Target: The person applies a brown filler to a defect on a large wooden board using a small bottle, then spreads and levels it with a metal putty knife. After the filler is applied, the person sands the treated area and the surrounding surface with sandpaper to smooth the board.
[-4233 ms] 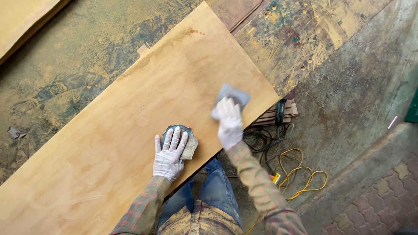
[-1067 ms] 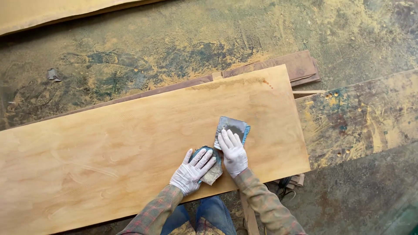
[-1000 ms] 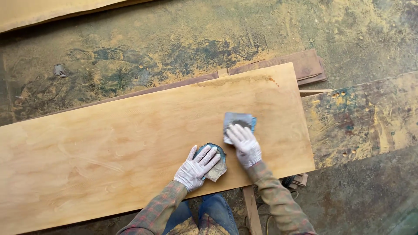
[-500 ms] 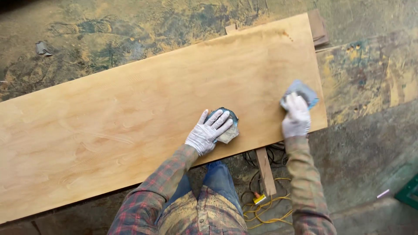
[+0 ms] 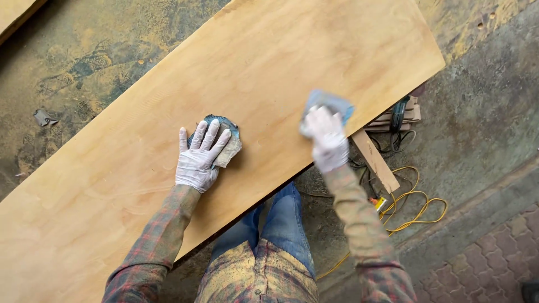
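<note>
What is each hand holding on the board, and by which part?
The left hand presses flat on a worn blue-grey sanding pad, covering its lower-left part. The right hand presses on a blurred grey-blue sanding sheet, covering its near half.

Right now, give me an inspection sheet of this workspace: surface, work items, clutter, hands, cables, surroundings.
Surface: long pale plywood board, lying diagonally, face bare apart from the hands and pads.
Work items: worn sanding sheet under the left hand; grey-blue sanding pad under the right hand.
Clutter: loose wooden strip and stacked wood offcuts below the board's right end; small scrap on the floor at left.
Hands: left hand gloved, fingers spread flat on its sheet; right hand gloved, pressed on its pad, motion-blurred.
Cables: yellow cord coiled on the floor; black cable near the offcuts.
Surroundings: dusty stained concrete floor; brick paving at lower right.
</note>
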